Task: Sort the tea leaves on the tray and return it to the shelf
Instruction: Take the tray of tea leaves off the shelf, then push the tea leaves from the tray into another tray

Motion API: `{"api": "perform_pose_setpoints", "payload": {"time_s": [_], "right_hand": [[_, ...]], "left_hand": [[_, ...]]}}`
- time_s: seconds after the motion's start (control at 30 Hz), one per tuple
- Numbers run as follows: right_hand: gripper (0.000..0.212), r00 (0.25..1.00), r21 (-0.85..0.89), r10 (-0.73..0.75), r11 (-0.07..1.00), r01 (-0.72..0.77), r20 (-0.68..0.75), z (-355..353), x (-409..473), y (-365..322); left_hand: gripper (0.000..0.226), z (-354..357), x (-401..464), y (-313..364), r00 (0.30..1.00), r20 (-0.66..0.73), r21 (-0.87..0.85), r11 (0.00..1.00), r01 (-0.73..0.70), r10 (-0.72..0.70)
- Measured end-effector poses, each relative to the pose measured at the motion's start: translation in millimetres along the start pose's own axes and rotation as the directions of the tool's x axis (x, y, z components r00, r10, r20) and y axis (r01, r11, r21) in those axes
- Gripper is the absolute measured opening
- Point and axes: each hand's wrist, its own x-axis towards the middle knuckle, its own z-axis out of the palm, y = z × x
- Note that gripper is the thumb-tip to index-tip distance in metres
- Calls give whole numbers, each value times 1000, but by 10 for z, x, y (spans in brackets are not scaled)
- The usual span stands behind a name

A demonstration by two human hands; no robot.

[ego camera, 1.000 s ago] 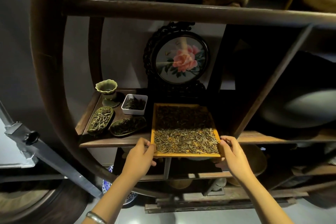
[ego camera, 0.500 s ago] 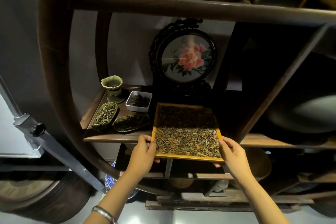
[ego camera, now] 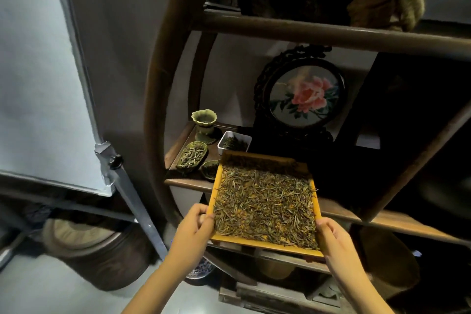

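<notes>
A square yellow wooden tray (ego camera: 262, 244) carries a spread layer of dry tea leaves (ego camera: 265, 206), greenish-brown with some orange bits. My left hand (ego camera: 195, 227) grips its near left corner and my right hand (ego camera: 332, 237) grips its near right corner. Most of the tray juts out in front of the dark wooden shelf board (ego camera: 186, 182); only its far edge lies over the board, below the round flower picture.
On the shelf's left part stand a green fluted cup (ego camera: 204, 123), a white box of leaves (ego camera: 234, 141) and two leaf-shaped dishes (ego camera: 192, 157) with tea. A round framed flower picture (ego camera: 304, 95) stands behind. A metal stand (ego camera: 132, 201) with a white board is to the left.
The tray has come out toward me, away from the shelf, still held by both hands. My view has swung to the left, showing more of the white board.
</notes>
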Motion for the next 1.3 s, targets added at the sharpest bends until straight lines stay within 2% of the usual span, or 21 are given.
{"api": "perform_pose_setpoints", "payload": {"time_s": [0.13, 0.3, 0.43, 0.63, 0.77, 1.0, 1.13, 1.3], "right_hand": [[27, 995, -4, -76, 997, 77, 65, 206, -9, -56], [26, 962, 36, -145, 989, 141, 232, 378, -129, -171], [25, 902, 73, -213, 977, 200, 375, 457, -312, -280], [26, 771, 152, -204, 979, 140, 603, 617, -774, -488], [27, 648, 186, -223, 974, 126, 728, 828, -1207, -610], [24, 386, 232, -258, 966, 113, 886, 1364, -2227, -762], [24, 208, 297, -330, 939, 174, 921, 1704, -3013, -890], [29, 12, 287, -293, 945, 159, 956, 2069, -4126, -996]], "left_hand": [[16, -293, -312, 48, 996, -90, 75, 997, 16, -9], [16, -495, -814, 70, 966, -252, 98, 992, 81, -54], [16, -533, -1358, 139, 894, -445, 102, 988, 118, -61], [16, -552, -2377, 314, 757, -644, 67, 978, 198, -109], [19, -614, -3079, 336, 649, -749, 44, 968, 246, -131], [17, -801, -4472, 276, 401, -899, -117, 979, 170, -177], [22, -918, -5343, 282, 239, -957, -128, 978, 164, -165], [14, -1040, -6453, 343, 44, -994, -93, 978, 185, -103]]}}
